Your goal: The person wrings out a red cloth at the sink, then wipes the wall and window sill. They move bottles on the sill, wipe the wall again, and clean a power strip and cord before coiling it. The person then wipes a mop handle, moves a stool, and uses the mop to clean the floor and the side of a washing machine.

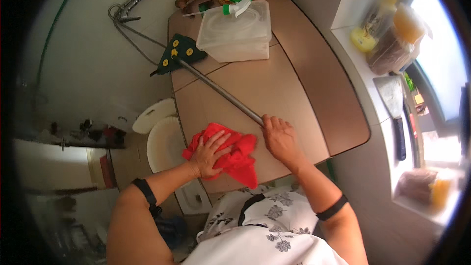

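Observation:
A red cloth (233, 154) lies crumpled on the near part of the brown tiled counter. My left hand (212, 154) rests flat on top of it, with the fingers spread. To its right, my right hand (280, 140) is closed around the end of a metal pole. This pole belongs to a triangular mop (218, 90), which slants away to the far left across the counter. The mop's dark green head carries yellow round discs and reaches over the counter's left edge.
A lidded translucent plastic box (235, 32) stands at the back, with a white and green spray nozzle (238, 8) on its lid. Left of the counter are a toilet (164, 142) and a hanging hand shower (130, 7). The right-hand sill holds bottles and a black-handled scraper (398, 127).

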Tool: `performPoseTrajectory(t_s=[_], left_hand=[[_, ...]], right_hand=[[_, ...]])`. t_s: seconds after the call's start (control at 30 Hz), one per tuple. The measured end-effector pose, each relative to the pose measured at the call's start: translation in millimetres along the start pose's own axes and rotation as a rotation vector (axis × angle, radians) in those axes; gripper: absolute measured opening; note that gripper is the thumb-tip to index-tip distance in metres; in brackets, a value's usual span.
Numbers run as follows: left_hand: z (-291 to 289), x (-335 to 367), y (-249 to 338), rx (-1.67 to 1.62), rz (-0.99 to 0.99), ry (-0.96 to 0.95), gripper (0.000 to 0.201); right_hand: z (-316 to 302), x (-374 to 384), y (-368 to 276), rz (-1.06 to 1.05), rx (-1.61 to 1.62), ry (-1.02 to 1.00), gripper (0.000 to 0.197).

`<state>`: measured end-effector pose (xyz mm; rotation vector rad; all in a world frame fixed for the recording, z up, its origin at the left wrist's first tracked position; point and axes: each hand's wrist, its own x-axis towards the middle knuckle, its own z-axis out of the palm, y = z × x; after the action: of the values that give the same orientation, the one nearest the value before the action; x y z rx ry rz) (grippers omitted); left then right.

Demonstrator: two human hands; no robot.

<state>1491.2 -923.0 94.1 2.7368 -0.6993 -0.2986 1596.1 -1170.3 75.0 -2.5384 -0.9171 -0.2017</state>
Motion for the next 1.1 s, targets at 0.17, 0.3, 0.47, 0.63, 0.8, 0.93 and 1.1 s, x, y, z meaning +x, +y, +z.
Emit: performPoseTrajectory(t_s=[0.17,0.3,0.47,0.63,0.8,0.93,1.1], left_hand=[[-13,19,-54,0.070,0.106,-0.002,0.075],[-19,44,-121,0.085,0.077,0.213,0.063],[-42,79,-195,0.117,-0.139,0.344,0.056],[-51,98,-209,0.166,-0.249,0.382,0.057],[-32,50,-172,0.150,-0.097,0.360,0.055],[-22,10,-134,0.104,0.028,0.309,0.056],[15,-20,-18,-0.003,0.311,0.243,0.054]], right_hand=[[3,-6,-17,0.093,0.002,-0.007,0.024],[5,-10,-55,0.169,0.069,0.009,0.025],[4,-24,-120,0.286,0.274,0.144,0.027],[21,-56,-178,0.410,0.754,0.250,0.024],[13,-70,-210,0.488,0.831,0.309,0.019],[0,-96,-225,0.526,0.935,0.464,0.020],[-10,-142,-227,0.538,0.895,0.675,0.021]])
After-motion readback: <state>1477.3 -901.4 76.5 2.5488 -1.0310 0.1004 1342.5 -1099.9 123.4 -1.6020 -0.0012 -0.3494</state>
